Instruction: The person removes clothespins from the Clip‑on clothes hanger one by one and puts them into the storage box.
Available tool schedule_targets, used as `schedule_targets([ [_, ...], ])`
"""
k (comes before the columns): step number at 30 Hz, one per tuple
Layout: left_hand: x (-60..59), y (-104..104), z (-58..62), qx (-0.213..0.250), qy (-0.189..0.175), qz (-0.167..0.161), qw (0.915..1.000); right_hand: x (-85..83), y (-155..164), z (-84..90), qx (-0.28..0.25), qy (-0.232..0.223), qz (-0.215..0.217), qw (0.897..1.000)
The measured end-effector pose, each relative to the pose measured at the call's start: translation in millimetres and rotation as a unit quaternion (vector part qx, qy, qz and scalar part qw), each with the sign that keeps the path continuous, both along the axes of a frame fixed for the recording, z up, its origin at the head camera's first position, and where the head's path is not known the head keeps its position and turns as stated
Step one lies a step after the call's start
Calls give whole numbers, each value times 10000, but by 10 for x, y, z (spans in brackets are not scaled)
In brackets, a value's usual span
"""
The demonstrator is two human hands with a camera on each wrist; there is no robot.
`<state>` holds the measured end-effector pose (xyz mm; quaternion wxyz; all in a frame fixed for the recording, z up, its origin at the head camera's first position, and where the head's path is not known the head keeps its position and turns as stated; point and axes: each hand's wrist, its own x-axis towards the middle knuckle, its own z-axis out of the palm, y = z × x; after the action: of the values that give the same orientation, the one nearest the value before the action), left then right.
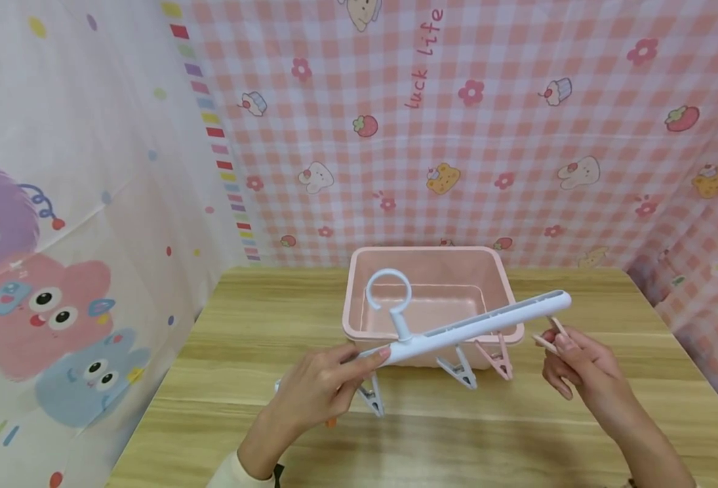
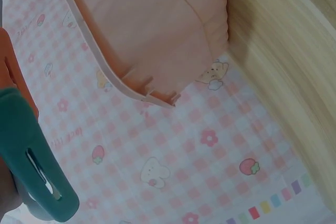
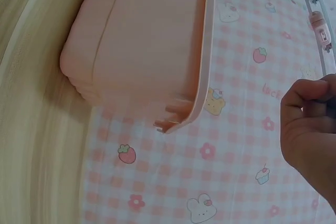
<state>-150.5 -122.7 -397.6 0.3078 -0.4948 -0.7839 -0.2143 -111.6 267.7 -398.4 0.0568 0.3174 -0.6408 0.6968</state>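
Observation:
My left hand (image 1: 328, 379) grips a light blue clip hanger (image 1: 474, 329) near its left end, the bar slanting up to the right in front of the pink bin. The hanger's hook ring (image 1: 389, 271) points upward. Below the bar hang a pale blue clip (image 1: 461, 369) and a pink clip (image 1: 500, 359); another pale clip (image 1: 372, 396) is beside the left hand. At the bar's right end, my right hand (image 1: 584, 366) pinches a cream clip (image 1: 548, 342) between thumb and fingers. In the left wrist view, a green clip (image 2: 37, 156) and an orange clip (image 2: 13, 66) show close to the left hand.
An open pink bin (image 1: 432, 261) stands on the wooden table (image 1: 261, 305) behind the hanger, near the table's back edge. A pink checked cloth (image 1: 517, 149) hangs behind and at the right; a white cartoon-print cloth (image 1: 121, 224) hangs at the left.

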Motion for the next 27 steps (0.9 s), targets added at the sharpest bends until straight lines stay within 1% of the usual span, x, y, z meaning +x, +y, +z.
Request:
schedule_targets([
  [3,-4,-2,-2,7,25,23,10000,7,-13,-18,-18,117,-228,9997],
  [5,-2,-2,-2,-5,40,28,10000,14,-34,-34,32,258,-624,9977],
  [7,2,0,-2,-20,48,32,10000,24,-60,-43,202,421,-1187,9918],
  [8,5,1,0,-33,46,35,10000,30,-72,-41,380,485,-1524,9864],
  [9,7,2,-1,-45,43,37,10000,39,-84,-37,602,545,-1888,9787],
  [11,9,4,-3,-68,23,40,10000,47,-106,-26,1076,759,-2571,9574],
  [12,10,4,-3,-75,0,34,10000,47,-114,-20,1344,932,-2888,9433],
  [14,12,5,-3,-87,-58,22,9999,39,-121,-16,1883,1374,-3469,9085],
  [15,15,5,-4,-97,-104,23,9999,31,-118,-17,2137,1615,-3728,8884],
  [18,23,9,0,-114,-189,-3,9998,-5,-93,-28,2744,2420,-4268,8270],
  [19,23,11,-2,-116,-197,-13,9997,-11,-86,-30,2886,2599,-4385,8105],
  [20,24,12,-2,-119,-197,-18,9997,-16,-78,-34,2983,2736,-4462,7981],
  [21,26,13,-2,-124,-196,-23,9997,-15,-71,-37,3015,2757,-4486,7949],
  [22,25,14,-1,-123,-178,-38,9998,-12,-69,-40,2991,2724,-4458,7985],
  [23,22,15,-1,-115,-146,-45,9998,-3,-70,-41,2909,2607,-4384,8094],
  [24,21,14,2,-115,-135,-34,9998,8,-73,-41,2751,2417,-4228,8289],
  [25,22,13,7,-109,-134,-27,9998,15,-80,-41,2529,2207,-4027,8515],
  [26,22,12,12,-102,-131,-25,9999,25,-84,-41,2274,1946,-3775,8763],
  [27,21,11,15,-97,-133,-27,9999,32,-88,-39,1929,1695,-3438,9033],
])
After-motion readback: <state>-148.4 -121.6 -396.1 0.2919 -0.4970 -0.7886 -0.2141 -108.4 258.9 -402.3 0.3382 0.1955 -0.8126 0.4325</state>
